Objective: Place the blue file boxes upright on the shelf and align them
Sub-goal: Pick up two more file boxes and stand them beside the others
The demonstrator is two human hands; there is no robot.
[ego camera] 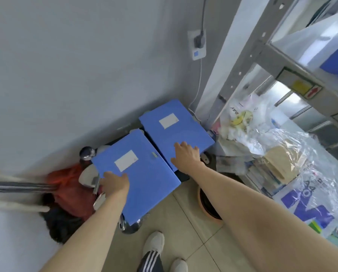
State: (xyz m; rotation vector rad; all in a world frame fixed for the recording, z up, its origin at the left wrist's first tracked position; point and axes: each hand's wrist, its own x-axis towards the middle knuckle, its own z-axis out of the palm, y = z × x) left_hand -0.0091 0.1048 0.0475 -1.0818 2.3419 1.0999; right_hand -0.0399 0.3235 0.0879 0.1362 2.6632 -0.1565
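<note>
Head view
Boxes: you have two blue file boxes lying flat side by side low by the wall, the near box (142, 179) and the far box (174, 126); a third patch of blue (337, 57) sits up on the shelf at the right edge, too cropped to count as one box or more.
Labels: each flat box carries one white label, blank as far as can be read.
Left hand: your left hand (115, 183) grips the near box's left edge just below its label, fingers on top, closed on it.
Right hand: your right hand (185, 154) lies on the far box's near end, fingers spread and flat; you cannot tell whether it grips the edge.
Shelf: the grey metal shelf (262, 48) stands to the right, well above both flat boxes.
Writing: a yellow and red sticker (305, 88) with an arrow is on the shelf beam, text unreadable; a plastic bag (240, 114) under it shows "DAY".
Around: a wall socket (196, 46) with one plug and a white cable; red cloth (66, 185) left of the near box; an orange-rimmed basin (207, 209) under your right forearm; wrapped goods (282, 163) on the low shelf.
Feet: two white shoes (154, 242) on the tiles.
</note>
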